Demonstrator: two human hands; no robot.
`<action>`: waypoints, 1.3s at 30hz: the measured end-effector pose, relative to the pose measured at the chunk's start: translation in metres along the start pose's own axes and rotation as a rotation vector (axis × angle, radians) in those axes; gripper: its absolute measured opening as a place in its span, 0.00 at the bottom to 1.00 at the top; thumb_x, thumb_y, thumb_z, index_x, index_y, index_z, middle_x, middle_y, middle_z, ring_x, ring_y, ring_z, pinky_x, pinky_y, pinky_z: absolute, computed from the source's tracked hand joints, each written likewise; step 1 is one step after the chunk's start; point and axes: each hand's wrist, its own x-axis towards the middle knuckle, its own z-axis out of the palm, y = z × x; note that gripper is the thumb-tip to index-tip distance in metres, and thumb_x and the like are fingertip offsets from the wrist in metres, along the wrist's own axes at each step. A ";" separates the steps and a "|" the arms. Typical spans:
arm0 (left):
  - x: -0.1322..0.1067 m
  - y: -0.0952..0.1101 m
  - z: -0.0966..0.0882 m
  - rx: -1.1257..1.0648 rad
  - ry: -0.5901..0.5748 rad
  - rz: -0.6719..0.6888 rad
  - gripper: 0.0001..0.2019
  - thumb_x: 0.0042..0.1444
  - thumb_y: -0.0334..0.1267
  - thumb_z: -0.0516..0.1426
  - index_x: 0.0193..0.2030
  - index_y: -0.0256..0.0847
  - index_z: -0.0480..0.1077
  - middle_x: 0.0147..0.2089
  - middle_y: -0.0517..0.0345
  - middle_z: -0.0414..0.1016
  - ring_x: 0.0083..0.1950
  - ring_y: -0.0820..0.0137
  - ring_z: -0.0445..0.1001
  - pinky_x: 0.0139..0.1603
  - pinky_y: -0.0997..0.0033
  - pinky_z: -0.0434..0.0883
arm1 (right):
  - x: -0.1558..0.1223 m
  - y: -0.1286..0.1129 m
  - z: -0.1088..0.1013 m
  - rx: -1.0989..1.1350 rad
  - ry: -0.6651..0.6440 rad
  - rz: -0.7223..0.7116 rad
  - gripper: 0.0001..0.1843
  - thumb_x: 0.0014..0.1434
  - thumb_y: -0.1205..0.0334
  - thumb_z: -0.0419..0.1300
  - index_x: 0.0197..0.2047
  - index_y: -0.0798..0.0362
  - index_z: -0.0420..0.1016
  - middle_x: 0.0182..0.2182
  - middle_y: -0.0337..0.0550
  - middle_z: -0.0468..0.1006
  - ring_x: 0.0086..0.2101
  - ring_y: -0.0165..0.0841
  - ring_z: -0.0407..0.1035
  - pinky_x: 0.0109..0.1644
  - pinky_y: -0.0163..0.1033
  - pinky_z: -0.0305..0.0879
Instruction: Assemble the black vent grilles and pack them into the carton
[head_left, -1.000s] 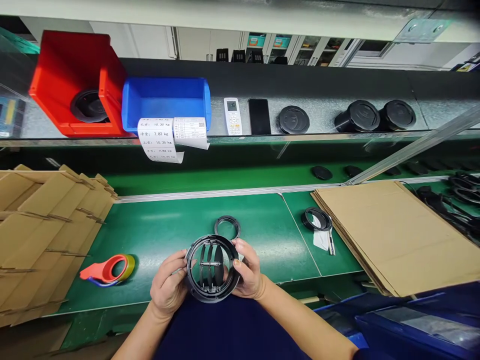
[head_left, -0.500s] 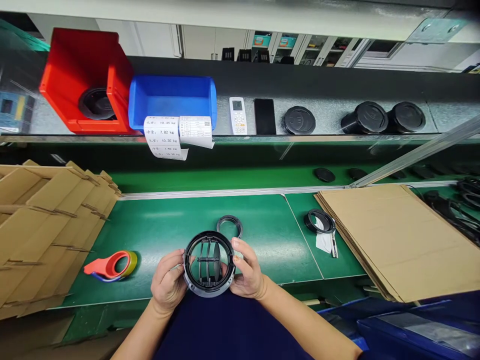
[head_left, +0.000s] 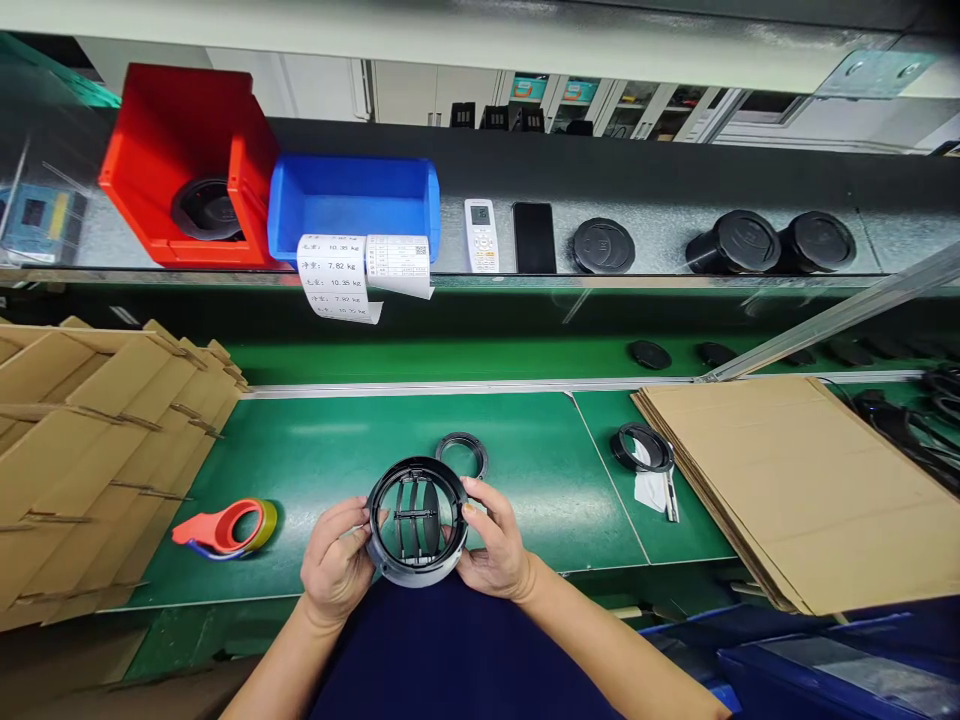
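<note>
1. The fingers (head_left: 346, 522) of both hands curl around the rim of a round black air vent (head_left: 415, 520), clamped on it from opposite sides. The left hand (head_left: 336, 562) and right hand (head_left: 497, 548) are equally close to it.
2. The vent is held between the hands, over the near edge of a green counter (head_left: 540, 470). Its slats run upright, and its face is turned up toward the viewer.
3. Just beyond the vent, nearer the right hand, lies a thin black ring (head_left: 461, 453).
4. Left of the vent is a red tape dispenser (head_left: 217, 530), then folded cardboard (head_left: 90, 450).
5. Right of the vent are a second black ring (head_left: 641, 447), a white cloth (head_left: 649, 490) and cardboard sheets (head_left: 806, 490).
</note>
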 end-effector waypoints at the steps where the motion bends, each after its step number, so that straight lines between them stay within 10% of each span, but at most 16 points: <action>1: 0.001 0.001 0.000 0.007 -0.001 -0.005 0.12 0.49 0.24 0.63 0.35 0.42 0.66 0.35 0.58 0.76 0.40 0.67 0.78 0.38 0.64 0.78 | 0.002 -0.001 -0.001 -0.007 -0.008 0.011 0.41 0.49 0.74 0.59 0.63 0.41 0.50 0.59 0.55 0.62 0.55 0.47 0.66 0.51 0.54 0.72; 9: -0.014 -0.003 0.000 -0.077 -0.111 -0.142 0.11 0.49 0.23 0.60 0.35 0.42 0.66 0.43 0.53 0.74 0.47 0.65 0.76 0.46 0.60 0.77 | 0.008 -0.009 -0.002 0.083 -0.019 0.126 0.42 0.46 0.74 0.60 0.64 0.46 0.54 0.59 0.55 0.60 0.57 0.46 0.62 0.53 0.53 0.70; 14: -0.013 -0.001 -0.010 -0.514 -0.473 -0.684 0.11 0.54 0.34 0.56 0.45 0.42 0.64 0.68 0.41 0.55 0.66 0.54 0.61 0.59 0.49 0.67 | 0.012 -0.010 0.003 0.472 -0.291 0.836 0.34 0.43 0.66 0.66 0.55 0.52 0.65 0.52 0.54 0.70 0.46 0.41 0.69 0.38 0.42 0.74; 19: -0.014 0.010 -0.022 -0.741 -0.625 -1.003 0.43 0.50 0.48 0.61 0.68 0.41 0.44 0.69 0.38 0.53 0.68 0.54 0.55 0.66 0.49 0.58 | 0.009 -0.010 0.005 0.761 -0.407 1.150 0.26 0.43 0.53 0.71 0.45 0.54 0.71 0.39 0.44 0.78 0.39 0.34 0.71 0.46 0.44 0.69; 22: -0.021 0.019 -0.023 -0.520 -0.621 -1.113 0.54 0.40 0.47 0.68 0.70 0.42 0.41 0.67 0.38 0.57 0.67 0.52 0.58 0.66 0.47 0.57 | 0.005 -0.011 0.007 0.833 -0.442 1.209 0.27 0.44 0.48 0.71 0.43 0.54 0.72 0.38 0.44 0.78 0.37 0.34 0.71 0.43 0.42 0.69; 28: -0.039 0.043 -0.026 -0.381 -0.477 -1.319 0.39 0.47 0.47 0.64 0.64 0.38 0.57 0.61 0.41 0.66 0.61 0.55 0.67 0.62 0.53 0.63 | -0.001 -0.012 0.012 0.907 -0.549 1.260 0.26 0.48 0.43 0.67 0.41 0.55 0.73 0.35 0.43 0.78 0.35 0.33 0.71 0.41 0.40 0.68; 39: -0.093 0.107 -0.084 -0.166 -0.048 -1.549 0.43 0.33 0.47 0.71 0.59 0.40 0.65 0.55 0.45 0.73 0.54 0.54 0.71 0.56 0.53 0.69 | -0.012 -0.051 0.051 1.000 -1.174 1.173 0.31 0.49 0.40 0.65 0.48 0.54 0.74 0.42 0.49 0.79 0.42 0.42 0.73 0.47 0.44 0.70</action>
